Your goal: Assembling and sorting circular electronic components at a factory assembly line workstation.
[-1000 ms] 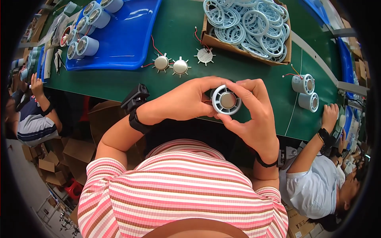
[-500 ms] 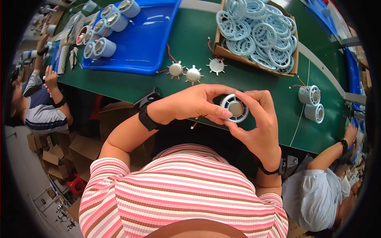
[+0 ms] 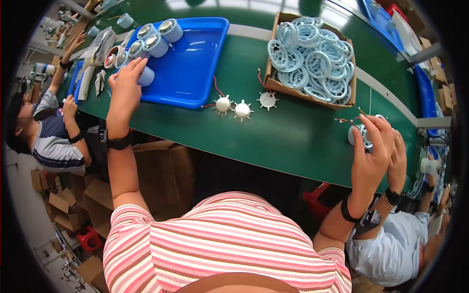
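My left hand reaches to the near left corner of the blue tray. Its fingers curl over a light-blue cup, partly hidden by the hand. More such cups with round metal tops stand behind it. At the right, my right hand is stretched out, thumb and fingers apart, around a light-blue cup with a spoked ring. Red wires show beside this cup. Whether the palm touches a second cup is hidden. Several round metal parts with spokes lie on the green table between my hands.
A cardboard box full of light-blue rings stands at the far right. Just behind my right hand is a co-worker's hand. Another person works at the left. Plastic bags lie left of the tray.
My hands have parted from the ringed cup they both held in front of me. The left went to the tray's cups, the right out to the cups at the right. A co-worker's hand came in there.
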Motion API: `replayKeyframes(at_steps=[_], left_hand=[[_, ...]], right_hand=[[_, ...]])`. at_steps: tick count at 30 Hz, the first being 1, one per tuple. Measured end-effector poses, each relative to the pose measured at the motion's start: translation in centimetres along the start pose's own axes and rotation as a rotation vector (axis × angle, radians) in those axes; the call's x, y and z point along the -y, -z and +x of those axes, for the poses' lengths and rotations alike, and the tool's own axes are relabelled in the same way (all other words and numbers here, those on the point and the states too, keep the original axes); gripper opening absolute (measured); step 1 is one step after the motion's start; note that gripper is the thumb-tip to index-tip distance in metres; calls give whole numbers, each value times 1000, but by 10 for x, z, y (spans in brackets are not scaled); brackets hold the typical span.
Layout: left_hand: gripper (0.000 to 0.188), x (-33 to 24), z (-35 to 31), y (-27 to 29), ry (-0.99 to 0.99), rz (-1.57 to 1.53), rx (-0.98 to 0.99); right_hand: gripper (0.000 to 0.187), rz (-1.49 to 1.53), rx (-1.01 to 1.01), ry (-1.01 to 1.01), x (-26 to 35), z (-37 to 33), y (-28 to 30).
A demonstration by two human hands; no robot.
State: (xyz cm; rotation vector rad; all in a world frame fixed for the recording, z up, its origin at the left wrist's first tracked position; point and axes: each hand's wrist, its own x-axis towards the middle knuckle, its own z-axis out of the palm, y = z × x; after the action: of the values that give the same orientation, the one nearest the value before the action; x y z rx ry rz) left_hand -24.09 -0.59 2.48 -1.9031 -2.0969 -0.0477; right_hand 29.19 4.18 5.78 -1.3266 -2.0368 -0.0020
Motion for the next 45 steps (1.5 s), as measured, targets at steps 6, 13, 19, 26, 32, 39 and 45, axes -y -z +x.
replayKeyframes(at_steps=[6,13,19,26,32,39,45], left_hand=[[61,-8,24,40,-61,-265,124],[62,-114,10,84,-265,-481,-246],[68,-187,-18,86,-583,-707,-1],[65,-229,-31,42,-495,-861,33],[64,-242,-35,42,-351,-1024,190],[66,-249,-39,42,-269,-1078,250],[67,-246,-36,49,-230,-1127,316]], right_hand=[[15,80,26,343,10,71,-67],[13,-24,232,483,11,97,-113],[15,154,183,428,8,93,-59],[19,463,514,-56,20,31,-12],[26,202,565,-215,2,-30,-45],[59,136,312,-190,17,-61,-63],[69,315,302,-105,28,-63,-61]])
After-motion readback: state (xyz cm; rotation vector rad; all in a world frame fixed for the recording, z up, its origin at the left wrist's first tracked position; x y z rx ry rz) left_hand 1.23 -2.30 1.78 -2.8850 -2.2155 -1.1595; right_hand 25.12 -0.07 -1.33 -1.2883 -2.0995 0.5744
